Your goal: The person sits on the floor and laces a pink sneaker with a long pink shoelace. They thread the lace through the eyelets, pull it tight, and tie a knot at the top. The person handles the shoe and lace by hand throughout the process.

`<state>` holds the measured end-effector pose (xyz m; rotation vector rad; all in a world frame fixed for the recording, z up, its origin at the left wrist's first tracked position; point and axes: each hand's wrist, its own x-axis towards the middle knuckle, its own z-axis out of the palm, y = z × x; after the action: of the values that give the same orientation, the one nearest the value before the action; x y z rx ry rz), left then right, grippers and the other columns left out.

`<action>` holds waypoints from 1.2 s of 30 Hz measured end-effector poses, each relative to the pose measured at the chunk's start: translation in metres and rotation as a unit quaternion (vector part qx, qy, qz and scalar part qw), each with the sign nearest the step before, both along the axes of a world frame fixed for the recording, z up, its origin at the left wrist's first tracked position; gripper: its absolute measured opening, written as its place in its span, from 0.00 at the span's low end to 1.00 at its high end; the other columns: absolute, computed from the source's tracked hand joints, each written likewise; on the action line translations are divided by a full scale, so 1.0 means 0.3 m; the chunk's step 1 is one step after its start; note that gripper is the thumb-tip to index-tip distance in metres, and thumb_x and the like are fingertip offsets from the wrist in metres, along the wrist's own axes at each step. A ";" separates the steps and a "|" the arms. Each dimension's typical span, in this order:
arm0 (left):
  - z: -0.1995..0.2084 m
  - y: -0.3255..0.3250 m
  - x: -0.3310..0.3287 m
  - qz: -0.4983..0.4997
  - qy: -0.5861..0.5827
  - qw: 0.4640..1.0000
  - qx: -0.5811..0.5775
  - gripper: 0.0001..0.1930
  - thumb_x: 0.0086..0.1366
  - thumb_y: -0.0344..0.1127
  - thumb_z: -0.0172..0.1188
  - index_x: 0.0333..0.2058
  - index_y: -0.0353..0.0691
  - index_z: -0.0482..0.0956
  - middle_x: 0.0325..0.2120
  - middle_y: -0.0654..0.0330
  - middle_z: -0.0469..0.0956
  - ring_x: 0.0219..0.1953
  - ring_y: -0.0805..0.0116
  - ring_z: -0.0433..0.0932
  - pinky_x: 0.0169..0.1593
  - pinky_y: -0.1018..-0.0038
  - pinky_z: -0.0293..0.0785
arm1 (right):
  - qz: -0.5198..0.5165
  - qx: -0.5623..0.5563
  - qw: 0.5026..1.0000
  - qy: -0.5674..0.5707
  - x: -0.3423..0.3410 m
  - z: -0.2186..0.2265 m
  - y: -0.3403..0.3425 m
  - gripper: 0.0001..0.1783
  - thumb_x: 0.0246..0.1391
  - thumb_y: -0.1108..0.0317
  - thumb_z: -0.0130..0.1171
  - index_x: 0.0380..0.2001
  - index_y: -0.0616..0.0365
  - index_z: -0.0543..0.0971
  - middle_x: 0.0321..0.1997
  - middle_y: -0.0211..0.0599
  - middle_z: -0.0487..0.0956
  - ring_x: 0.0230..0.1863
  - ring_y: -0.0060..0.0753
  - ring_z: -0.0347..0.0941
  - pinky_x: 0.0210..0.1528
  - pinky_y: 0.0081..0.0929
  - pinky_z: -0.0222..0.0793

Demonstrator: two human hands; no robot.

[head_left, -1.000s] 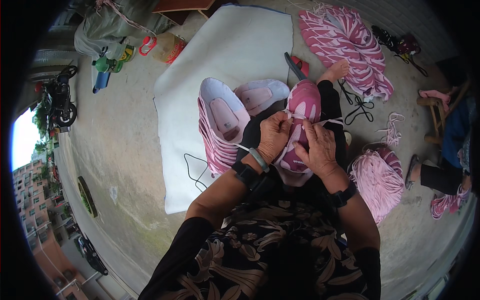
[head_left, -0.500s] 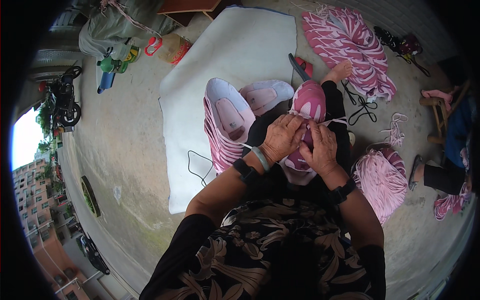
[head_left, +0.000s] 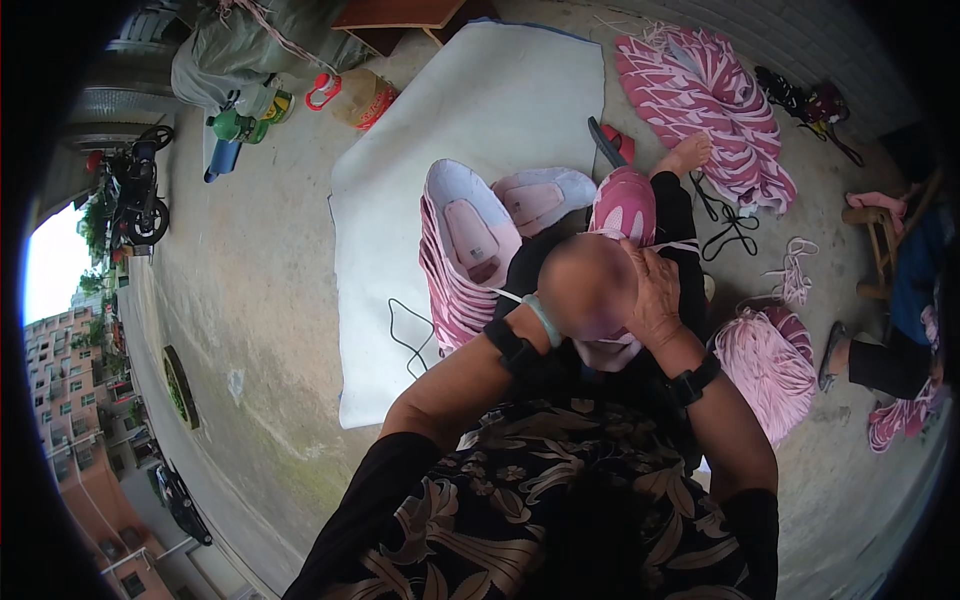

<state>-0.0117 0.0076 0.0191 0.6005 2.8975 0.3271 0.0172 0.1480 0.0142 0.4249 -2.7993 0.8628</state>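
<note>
A pink shoe upper (head_left: 626, 205) with pale pink overlays lies across my lap, its toe pointing away from me. My left hand (head_left: 588, 285) is over its lacing area, but a smear hides the fingers. My right hand (head_left: 655, 295) grips the upper's right side, fingers bent over its edge. A white shoelace (head_left: 508, 294) shows as a strand left of my left hand, and another strand runs right of the upper. Left of my lap rests a nested stack of pink uppers (head_left: 445, 270), with a single upper (head_left: 545, 198) beyond it.
A white sheet (head_left: 385, 230) covers the ground at left. Bundled uppers (head_left: 715, 115) lie far right, and a pink lace bundle (head_left: 765, 370) is by my right knee. Loose laces (head_left: 795, 270), black cord (head_left: 728, 230), bottles (head_left: 360, 98) and a wooden stool (head_left: 875, 245) surround me. Another person's foot (head_left: 832, 355) is at right.
The whole view has shifted slightly, moving the scene a little right. Both hands stay at the shoe upper; the left hand's fingers, clear before, are smeared now.
</note>
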 end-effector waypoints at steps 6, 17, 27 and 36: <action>-0.015 -0.009 0.001 0.076 -0.002 0.989 0.130 0.16 0.53 0.34 0.52 0.38 0.30 0.68 0.20 0.47 0.76 0.23 0.51 0.77 0.28 0.62 0.73 | -0.130 -0.018 0.975 -0.178 -0.068 0.005 -0.044 0.23 0.42 0.58 0.59 0.41 0.49 0.64 0.31 0.34 0.77 0.32 0.41 0.75 0.34 0.42 0.63; -0.007 -0.041 0.026 0.015 -0.016 0.970 0.244 0.16 0.47 0.27 0.51 0.39 0.35 0.72 0.23 0.46 0.76 0.28 0.48 0.76 0.33 0.60 0.72 | -0.129 -0.016 0.990 -0.061 -0.016 -0.032 -0.038 0.24 0.39 0.66 0.63 0.39 0.50 0.64 0.30 0.35 0.76 0.30 0.40 0.73 0.37 0.37 0.60; -0.080 -0.110 -0.090 0.019 -0.270 0.870 0.412 0.15 0.51 0.21 0.53 0.40 0.34 0.77 0.29 0.62 0.79 0.32 0.78 0.74 0.38 0.78 0.71 | -0.072 0.131 0.989 0.017 -0.040 0.027 -0.068 0.21 0.37 0.67 0.61 0.38 0.50 0.67 0.35 0.37 0.72 0.35 0.38 0.72 0.36 0.35 0.57; -0.124 -0.154 -0.109 0.042 -0.388 0.781 0.487 0.12 0.52 0.21 0.55 0.36 0.37 0.80 0.27 0.70 0.77 0.29 0.83 0.70 0.34 0.83 0.67 | 0.087 0.389 0.915 0.062 -0.073 0.065 -0.112 0.07 0.45 0.69 0.49 0.27 0.54 0.76 0.27 0.33 0.75 0.30 0.32 0.74 0.40 0.37 0.57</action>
<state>-0.0443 -0.0384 -0.0179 0.2973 1.7740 1.6644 -0.0046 0.1145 0.0338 0.8059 -2.8952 -0.3080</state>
